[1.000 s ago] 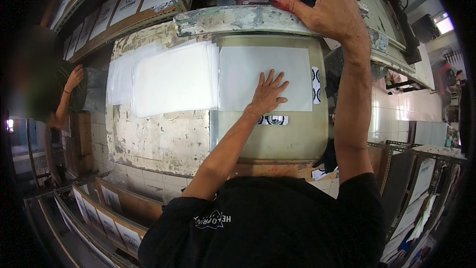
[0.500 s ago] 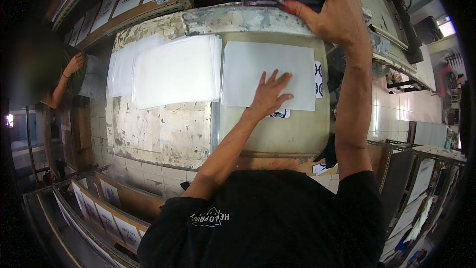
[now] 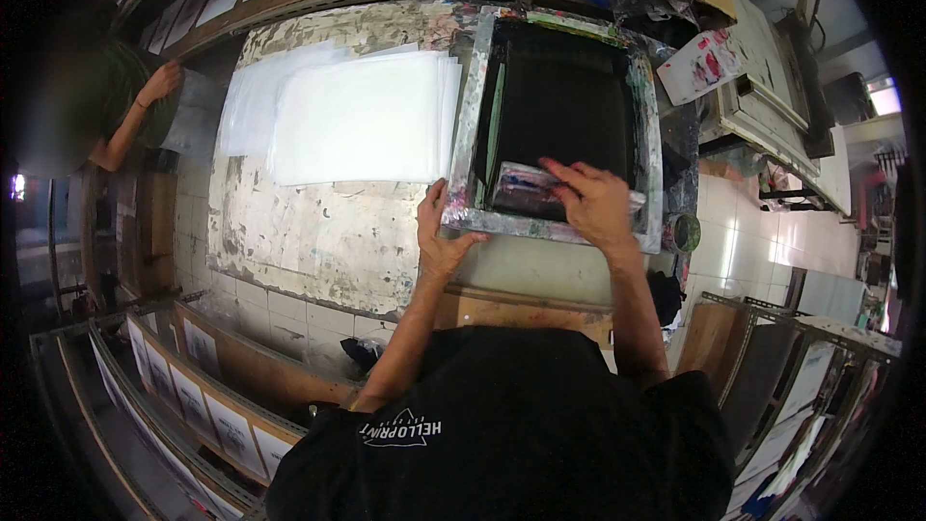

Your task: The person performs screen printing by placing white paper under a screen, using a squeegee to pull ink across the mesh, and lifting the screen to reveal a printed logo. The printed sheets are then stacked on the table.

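Note:
A screen printing frame (image 3: pixel 466 121) with paint-smeared edges lies lowered over the printing bed (image 3: pixel 540 268). Its mesh (image 3: pixel 569 87) is dark with black ink. My right hand (image 3: pixel 600 210) is closed around a squeegee (image 3: pixel 526 177), whose blade rests near the close end of the mesh. At the near left corner of the frame, my left hand (image 3: pixel 442 249) grips the edge, fingers along its side and thumb on the near bar. The sheet seen on the bed before is hidden under the screen. Left of the frame sits a stack of white sheets (image 3: pixel 367 116).
The stack lies on a worn, paint-spotted table (image 3: pixel 299 232). A stained white container (image 3: pixel 699 66) and a small jar (image 3: pixel 683 232) stand right of the frame. Metal racks with printed boards (image 3: pixel 207 415) flank the near left. Another person's hand (image 3: pixel 159 84) is at the far left.
The raised screen has come down over the bed, covering the sheet. My right hand has moved nearer with the squeegee; my left hand has left the sheet for the frame's corner.

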The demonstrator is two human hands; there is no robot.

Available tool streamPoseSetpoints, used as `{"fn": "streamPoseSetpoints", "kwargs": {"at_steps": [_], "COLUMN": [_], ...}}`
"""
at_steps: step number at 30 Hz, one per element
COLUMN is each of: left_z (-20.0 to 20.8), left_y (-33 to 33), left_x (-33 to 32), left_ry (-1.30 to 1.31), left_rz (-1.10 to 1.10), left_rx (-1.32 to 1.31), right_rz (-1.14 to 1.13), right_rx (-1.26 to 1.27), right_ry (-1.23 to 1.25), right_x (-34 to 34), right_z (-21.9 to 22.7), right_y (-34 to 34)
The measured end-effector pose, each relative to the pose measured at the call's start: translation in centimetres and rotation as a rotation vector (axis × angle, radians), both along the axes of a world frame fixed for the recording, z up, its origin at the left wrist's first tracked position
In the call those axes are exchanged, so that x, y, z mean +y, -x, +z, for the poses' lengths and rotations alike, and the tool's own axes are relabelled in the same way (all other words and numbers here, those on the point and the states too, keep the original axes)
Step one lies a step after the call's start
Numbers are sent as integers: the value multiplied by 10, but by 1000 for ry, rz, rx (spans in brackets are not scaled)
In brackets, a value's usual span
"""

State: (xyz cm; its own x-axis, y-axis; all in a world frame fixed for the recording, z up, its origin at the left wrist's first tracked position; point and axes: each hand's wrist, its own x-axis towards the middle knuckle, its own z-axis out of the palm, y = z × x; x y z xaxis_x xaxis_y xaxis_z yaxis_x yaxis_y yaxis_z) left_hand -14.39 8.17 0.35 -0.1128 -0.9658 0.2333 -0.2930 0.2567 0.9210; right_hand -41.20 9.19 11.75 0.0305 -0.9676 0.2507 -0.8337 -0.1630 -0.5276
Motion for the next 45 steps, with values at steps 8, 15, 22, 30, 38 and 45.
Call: {"fn": "streamPoseSetpoints", "kwargs": {"at_steps": [8,15,22,30,38,45], "left_z": [-26,-16,-19,-8,7,109], "left_y": [-8,-11,-12,-9,4,41], "left_x": [6,10,11,14,15,-34], "left_ry": [207,152,167,145,121,-12], "left_rz": [91,53,55,80,183,223], "left_rx": [-445,-428,-378,-376,-138,333], "right_rz": [-55,-126,-59,4,-41,-10], "right_rx": [277,359,337,324,236,334], "right_ry": [-212,143,256,273,53,360], "right_x": [-22,-161,-282,-209,-16,-2], "right_z": [-72,-100,-90,-93,-5,100], "right_y": [1,74,136,103,9,6]}}
